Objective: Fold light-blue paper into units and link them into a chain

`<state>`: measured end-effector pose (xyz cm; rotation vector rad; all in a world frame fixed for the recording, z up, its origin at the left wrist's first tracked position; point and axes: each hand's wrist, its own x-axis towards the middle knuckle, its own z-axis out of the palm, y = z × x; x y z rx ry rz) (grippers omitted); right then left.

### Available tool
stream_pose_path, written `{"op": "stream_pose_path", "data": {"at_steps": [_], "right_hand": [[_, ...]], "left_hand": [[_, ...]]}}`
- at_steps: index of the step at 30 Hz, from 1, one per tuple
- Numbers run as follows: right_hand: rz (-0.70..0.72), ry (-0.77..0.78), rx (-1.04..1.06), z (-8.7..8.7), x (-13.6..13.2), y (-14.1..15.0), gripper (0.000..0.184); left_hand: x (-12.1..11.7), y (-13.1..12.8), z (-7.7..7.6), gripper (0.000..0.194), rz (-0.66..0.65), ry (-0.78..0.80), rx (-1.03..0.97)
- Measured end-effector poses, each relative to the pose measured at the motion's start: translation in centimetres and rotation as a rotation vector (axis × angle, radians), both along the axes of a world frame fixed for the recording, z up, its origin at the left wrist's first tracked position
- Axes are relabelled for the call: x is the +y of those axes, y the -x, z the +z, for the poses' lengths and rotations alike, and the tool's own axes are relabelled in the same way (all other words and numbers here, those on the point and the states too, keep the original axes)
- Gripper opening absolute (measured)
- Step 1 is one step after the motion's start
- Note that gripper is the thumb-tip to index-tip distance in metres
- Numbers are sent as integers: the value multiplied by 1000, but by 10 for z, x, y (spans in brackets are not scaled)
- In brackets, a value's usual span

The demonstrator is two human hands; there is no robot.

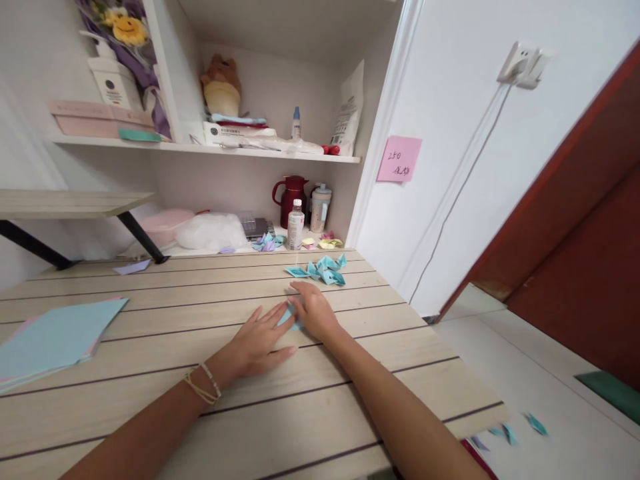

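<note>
My left hand (257, 340) lies flat on the wooden table (150, 400), fingers stretched out, pressing on a small light blue paper piece (289, 319). My right hand (314, 310) rests on the same paper from the right, fingers curled down onto it. Most of the paper is hidden under the two hands. Just beyond them sits a cluster of folded light blue paper shapes (320, 270).
A stack of blue and pink paper sheets (50, 340) lies at the left. At the table's back stand a water bottle (295, 225), a red jug (291, 197), a tumbler (320, 208) and more folded papers (267, 242). Shelves hang above. Blue scraps (515, 430) lie on the floor at right.
</note>
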<state>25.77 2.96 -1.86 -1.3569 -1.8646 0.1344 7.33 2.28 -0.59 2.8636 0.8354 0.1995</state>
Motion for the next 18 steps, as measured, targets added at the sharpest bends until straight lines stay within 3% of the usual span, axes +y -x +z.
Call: {"op": "stream_pose_path", "data": {"at_steps": [5,11,18], "right_hand": [[190,109,-42,3,-7,7,49],[204,288,-213,-11,-9,13,54],[242,305,21,-9,-5,6,50]], "left_hand": [[1,-1,-5,52,-26,-1,-1],[-2,-3,-3,45,-33,-31,1],[-5,-3,0,50,-35,-19,18]]}}
